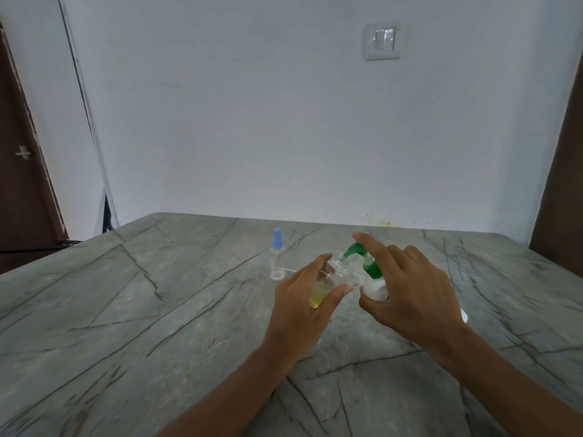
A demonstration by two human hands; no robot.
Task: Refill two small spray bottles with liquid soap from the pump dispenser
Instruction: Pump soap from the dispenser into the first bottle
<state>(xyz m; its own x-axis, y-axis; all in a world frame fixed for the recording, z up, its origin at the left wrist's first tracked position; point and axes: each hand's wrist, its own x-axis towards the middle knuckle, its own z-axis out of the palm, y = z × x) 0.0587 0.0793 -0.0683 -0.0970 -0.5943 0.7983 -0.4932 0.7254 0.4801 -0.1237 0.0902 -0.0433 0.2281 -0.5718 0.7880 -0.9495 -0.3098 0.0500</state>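
Grey veined stone makes up the table (126, 310), and both hands work near its far edge, right of centre. The left hand (303, 307) grips a small clear spray bottle (339, 269) between thumb and fingers. The bottle is tilted and uncapped, with yellow liquid (318, 296) pooled in its low end. Its open neck sits just under the green nozzle (355, 250) of the pump dispenser (373, 290). The right hand (410, 298) wraps the dispenser's white body, with the index finger (369, 244) laid over the pump head. Spray bottle 2, the blue-capped bottle (277, 250), stands upright just left of the hands. A white ring (277, 275) with a thin tube, possibly a removed spray fitting, lies at its foot.
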